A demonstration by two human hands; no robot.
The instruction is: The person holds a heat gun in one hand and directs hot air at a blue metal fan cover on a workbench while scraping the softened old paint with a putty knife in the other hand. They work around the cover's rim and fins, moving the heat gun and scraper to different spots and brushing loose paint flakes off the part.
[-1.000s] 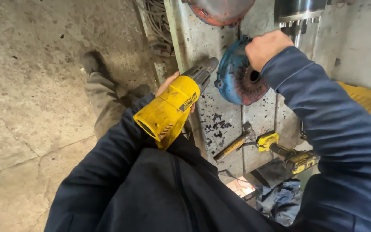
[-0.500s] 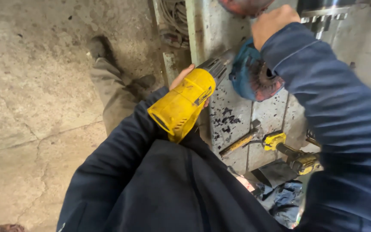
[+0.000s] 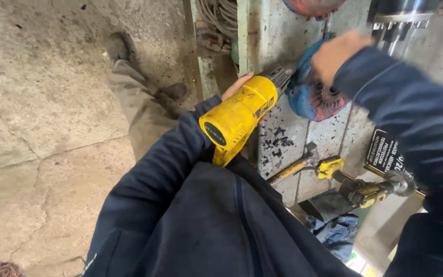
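- Left hand (image 3: 238, 84): I see it wrapped around the yellow plastic power drill (image 3: 242, 115); fingers mostly hidden.
- Right hand (image 3: 337, 54): clasping the blue round metal housing (image 3: 308, 97); its grip looks blurred.

Black rectangular sign (image 3: 385, 154), white lettering

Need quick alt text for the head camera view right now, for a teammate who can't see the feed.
Seen from above, a person's left hand grips a yellow power tool whose nose points at a blue round part that the right hand steadies against a grey metal bench. A hammer and a second yellow tool lie below it; cracked concrete floor lies to the left.
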